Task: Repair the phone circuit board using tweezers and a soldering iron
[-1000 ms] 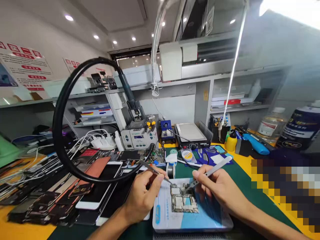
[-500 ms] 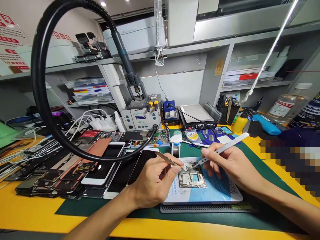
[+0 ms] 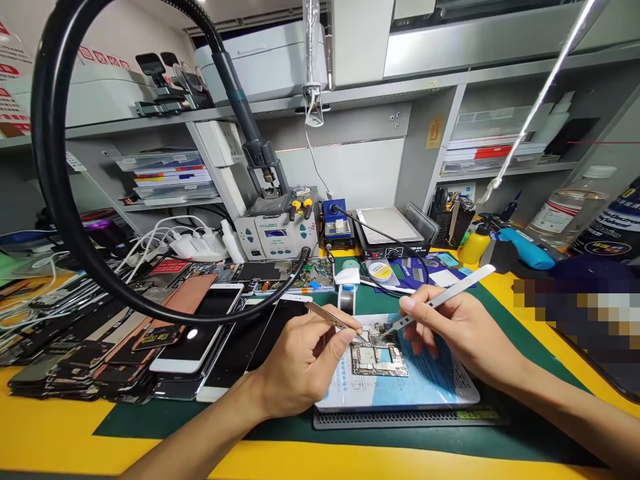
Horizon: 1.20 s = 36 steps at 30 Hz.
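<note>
Our left hand [image 3: 300,365] pinches steel tweezers [image 3: 333,318] and our right hand [image 3: 463,330] holds white tweezers [image 3: 443,299], fingers closed firmly around each, with both tips at a phone board [image 3: 379,357]. The board lies flat on a blue-and-white pad [image 3: 430,380] between our hands, on a green mat [image 3: 150,423], near stacked phones [image 3: 193,353].

The circuit board's shields [image 3: 364,360] look dull metal, the left tweezers [image 3: 333,318] bare steel, the right tweezers [image 3: 445,297] smooth white-coated, the mat [image 3: 150,425] matt green rubber.
</note>
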{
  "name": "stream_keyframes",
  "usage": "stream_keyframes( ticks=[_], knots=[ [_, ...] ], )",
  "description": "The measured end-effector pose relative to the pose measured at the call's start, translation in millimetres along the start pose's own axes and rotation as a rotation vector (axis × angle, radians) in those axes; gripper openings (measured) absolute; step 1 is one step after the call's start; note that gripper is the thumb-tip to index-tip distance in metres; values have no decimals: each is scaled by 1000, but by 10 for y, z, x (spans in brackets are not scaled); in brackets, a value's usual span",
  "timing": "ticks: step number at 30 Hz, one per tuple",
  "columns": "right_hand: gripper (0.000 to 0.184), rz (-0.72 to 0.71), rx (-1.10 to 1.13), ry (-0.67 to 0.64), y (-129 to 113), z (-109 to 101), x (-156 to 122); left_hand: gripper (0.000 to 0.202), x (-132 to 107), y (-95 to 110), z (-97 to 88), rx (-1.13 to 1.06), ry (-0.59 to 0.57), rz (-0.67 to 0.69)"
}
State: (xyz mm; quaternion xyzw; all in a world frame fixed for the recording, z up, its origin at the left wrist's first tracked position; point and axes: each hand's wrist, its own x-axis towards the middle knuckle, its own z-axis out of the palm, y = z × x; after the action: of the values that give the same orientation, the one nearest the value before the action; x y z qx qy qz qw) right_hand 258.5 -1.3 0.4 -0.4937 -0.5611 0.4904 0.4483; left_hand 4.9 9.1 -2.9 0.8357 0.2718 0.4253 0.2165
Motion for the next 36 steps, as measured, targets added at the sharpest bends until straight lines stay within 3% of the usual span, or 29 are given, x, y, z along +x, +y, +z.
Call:
stream_keyframes(
  ticks=[9,19,28,36],
  knots=[
    [48,-5,-2,-3,24,0,23,20,6,-2,13,-71,-33,26],
    [48,-12,8,-8,7,-2,9,31,35,6,-5,-60,-108,-224],
    [52,-129,-13,17,40,-5,90,28,31,-34,27,-121,-48,-224],
    [50,-134,63,61,49,9,135,30,45,-130,82,-180,-53,-262]
  ],
)
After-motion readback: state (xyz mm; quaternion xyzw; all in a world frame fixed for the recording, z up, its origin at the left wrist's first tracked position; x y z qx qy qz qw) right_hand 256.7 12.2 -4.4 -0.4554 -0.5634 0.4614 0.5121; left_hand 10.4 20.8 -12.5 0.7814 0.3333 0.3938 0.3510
